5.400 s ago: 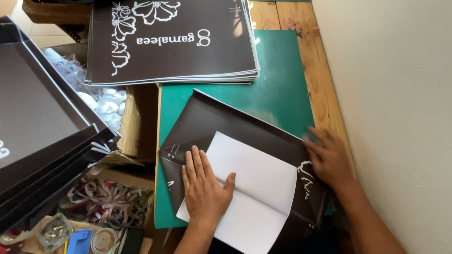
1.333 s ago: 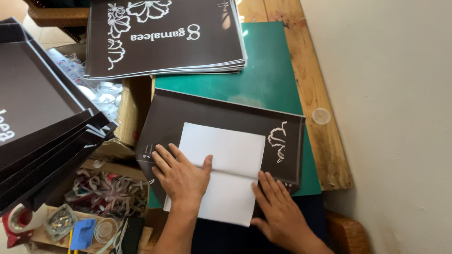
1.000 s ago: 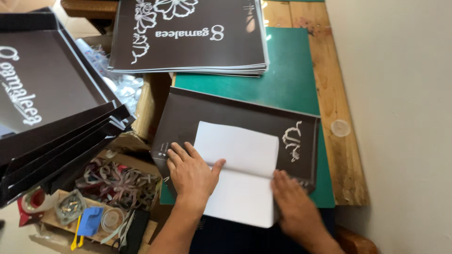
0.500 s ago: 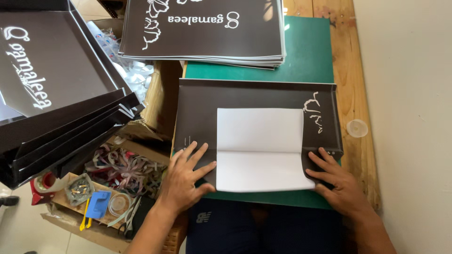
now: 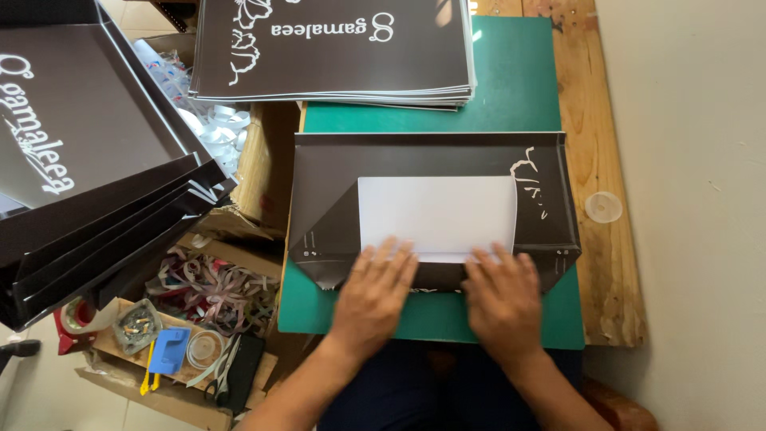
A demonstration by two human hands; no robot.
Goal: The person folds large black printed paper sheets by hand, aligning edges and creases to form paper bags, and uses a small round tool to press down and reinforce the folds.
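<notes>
Hands flat on folded flap near edge of brown sheet (image 5: 431,164): left hand (image 5: 373,297) and right hand (image 5: 501,299) side by side, fingers spread and open, pressing down, gripping nothing. Sheet lying on green mat (image 5: 511,88), mat on wooden bench (image 5: 606,144). White card (image 5: 437,214) set in middle of sheet, its near edge just under fingertips. Far edge already turned over as narrow hem; both near corners already folded in as triangles; near flap brought up over card edge and apparently being creased. Judging from this, bottom fold well advanced but not yet finished; sides standing unfolded, no handles fitted. Stack of printed brown sheets (image 5: 335,48) beyond mat, another leaning pile (image 5: 88,160) at left, tangle of ribbons (image 5: 207,279) and tape roll (image 5: 76,315) below it, small clear lid (image 5: 604,207) on bench at right.
</notes>
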